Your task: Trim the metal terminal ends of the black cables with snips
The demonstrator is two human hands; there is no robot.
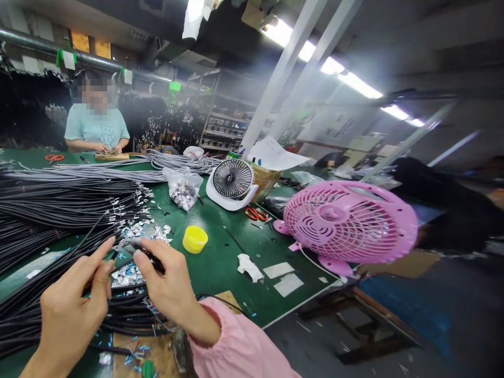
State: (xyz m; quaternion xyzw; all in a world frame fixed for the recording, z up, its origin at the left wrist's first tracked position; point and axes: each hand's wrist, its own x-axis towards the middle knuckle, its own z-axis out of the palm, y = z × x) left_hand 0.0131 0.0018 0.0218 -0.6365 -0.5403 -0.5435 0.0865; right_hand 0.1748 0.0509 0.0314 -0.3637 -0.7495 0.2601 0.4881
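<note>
My left hand (73, 302) is in a pinch at the lower left, index finger stretched toward the right hand. What sits between its fingertips, if anything, is too small to make out. My right hand (169, 278) is closed around a dark-handled tool (158, 261) with a greyish tip pointing at the left fingertips; most of it is hidden by the fingers. Beneath both hands lie black cables (129, 315), some with stripped ends showing coloured wires. Silvery foil scraps and blue bits (128, 275) are heaped between the hands.
Bundled black cables (59, 210) and grey cables (98, 173) cover the left side. A yellow cup (195, 239), a bag of scraps (184, 190), a white fan (231, 181), orange-handled scissors (256, 213) and a pink fan (350, 223) stand rightward. A co-worker (96, 123) sits opposite.
</note>
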